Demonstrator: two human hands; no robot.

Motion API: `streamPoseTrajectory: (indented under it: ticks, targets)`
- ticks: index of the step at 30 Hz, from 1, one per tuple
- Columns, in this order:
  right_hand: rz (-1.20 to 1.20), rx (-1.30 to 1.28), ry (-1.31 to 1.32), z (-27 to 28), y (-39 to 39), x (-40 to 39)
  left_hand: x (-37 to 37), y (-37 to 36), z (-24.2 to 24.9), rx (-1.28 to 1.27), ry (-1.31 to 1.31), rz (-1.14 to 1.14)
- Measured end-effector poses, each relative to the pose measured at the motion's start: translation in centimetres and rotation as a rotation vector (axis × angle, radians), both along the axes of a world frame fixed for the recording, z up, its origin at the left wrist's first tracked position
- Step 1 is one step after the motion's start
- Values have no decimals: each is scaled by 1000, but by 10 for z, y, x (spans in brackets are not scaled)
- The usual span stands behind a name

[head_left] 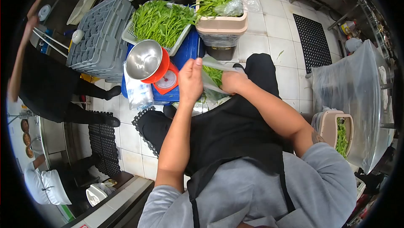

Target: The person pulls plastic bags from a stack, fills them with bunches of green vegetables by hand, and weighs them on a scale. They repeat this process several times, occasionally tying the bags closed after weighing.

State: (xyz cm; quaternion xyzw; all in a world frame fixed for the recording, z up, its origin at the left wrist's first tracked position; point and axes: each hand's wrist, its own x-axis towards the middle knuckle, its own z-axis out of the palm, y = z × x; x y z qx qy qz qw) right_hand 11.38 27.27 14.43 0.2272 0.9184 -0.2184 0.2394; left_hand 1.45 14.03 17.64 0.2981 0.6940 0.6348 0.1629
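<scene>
My left hand [191, 80] is closed, thumb up, on one edge of a clear plastic bag [209, 86]. Across from it, my right hand [234, 81] is curled at the other side of the bag's mouth, its fingertips partly hidden. Cut leafy greens [214, 74] show inside the bag between both hands. Just left of my left hand stands a red dial scale [167, 79] with a steel bowl [144, 59] on top. Behind the scale, a white basket [173, 50] is heaped with long green stems and leaves.
The scale and basket rest on a blue surface [193, 45] beside a pack of plastic bags [139, 93]. A beige bin [222, 25] with greens stands ahead; another bin [330, 129] is at right. Grey racks [101, 34] and two other people are on the left.
</scene>
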Motion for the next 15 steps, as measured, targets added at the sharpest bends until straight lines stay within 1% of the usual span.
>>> streamPoseTrajectory:
  ticks: [1, 2, 3, 4, 6, 8, 9, 11, 13, 14, 15]
  targets:
    - [-1, -9, -29, -2, -4, 1, 3, 1, -12, -3, 45, 5]
    - [4, -13, -56, -3, -7, 0, 5, -1, -18, -18, -29, 1]
    - [26, -1, -17, 3, -15, 1, 12, -3, -16, -3, -96, -7]
    - [-12, -13, -11, -3, -24, -1, 21, -6, -13, 7, -165, -12]
    - [29, -134, 66, -42, -28, 0, 44, -13, -17, -26, -242, -53]
    - [186, -124, 49, -48, -28, 6, 51, -19, -20, -62, -203, -41]
    - [267, -120, 38, -49, -27, 8, 43, -23, -20, -83, -150, 20]
    - [248, -325, 346, 29, -26, 26, 22, -37, -22, -147, -216, 14]
    - [86, -337, 693, 63, -22, 35, 8, -43, -14, -162, -226, -27]
    - [-2, -343, 864, 70, -20, 37, 6, -44, -13, -176, -255, -71]
    - [-105, -367, 848, 70, -15, 33, 6, -45, -12, -190, -283, -117]
